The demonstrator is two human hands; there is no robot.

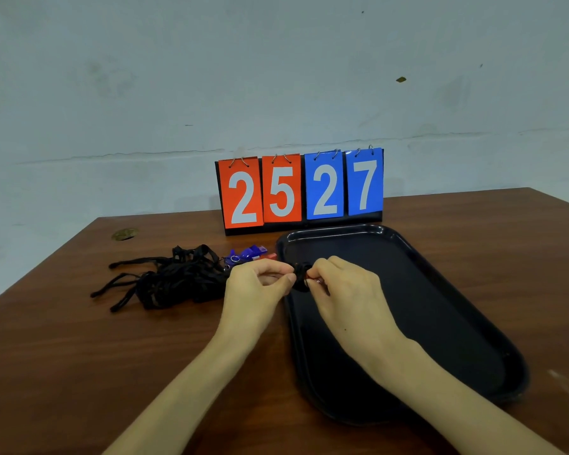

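My left hand and my right hand meet over the near left corner of a black tray. Between them they pinch a small bundle of black cord with a red piece and a metal ring at my right fingertips. What the red piece is stays mostly hidden by my fingers. To the left lies a tangled pile of black lanyards on the wooden table. Blue and red whistles lie just behind my left hand.
A flip scoreboard reading 25 and 27 stands at the back of the table, against a pale wall. A round brass fitting sits in the table's far left. The tray's inside holds nothing besides what my hands hold above it.
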